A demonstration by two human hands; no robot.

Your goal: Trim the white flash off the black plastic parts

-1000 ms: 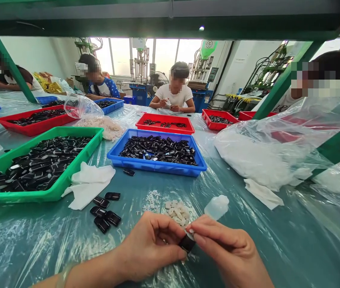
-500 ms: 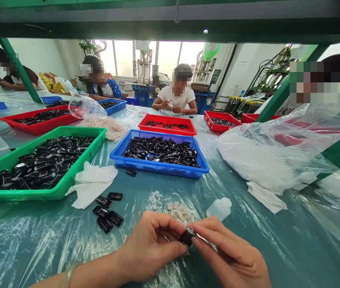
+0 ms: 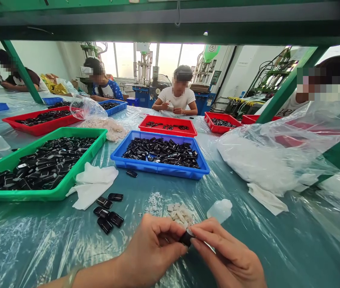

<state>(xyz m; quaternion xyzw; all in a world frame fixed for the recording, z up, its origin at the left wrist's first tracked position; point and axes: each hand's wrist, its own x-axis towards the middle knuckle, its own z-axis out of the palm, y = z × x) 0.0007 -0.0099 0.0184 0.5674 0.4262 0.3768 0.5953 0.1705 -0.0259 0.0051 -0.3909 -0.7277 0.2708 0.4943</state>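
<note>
Head view: nearest, the left hand (image 3: 150,246) clamps a small black piece (image 3: 186,239) between thumb and fingers, above the surface (image 3: 52,244), which is covered in clear plastic sheeting. The right hand (image 3: 230,252) pinches the same piece from the other side, thumb and forefinger at its pale upper end, so the piece sits between the two hands. A pale band circles the left wrist.

Just beyond the fingers lies a heap of cream-coloured pieces (image 3: 180,214), with a scatter of tiny white bits (image 3: 154,203) to its left and a translucent whitish object (image 3: 219,210) to its right. Farther left, five black pieces (image 3: 109,216) lie in a loose cluster near a crumpled white cloth (image 3: 94,180).

Next come a green tray (image 3: 64,195) at left and a blue tray (image 3: 157,166) at centre, both heaped with black parts; a large clear plastic bag (image 3: 254,160) with white contents slumps at right. Behind the blue one stands a red tray (image 3: 168,131) holding fewer parts. Beyond it sits a co-worker in a white T-shirt (image 3: 177,98).
</note>
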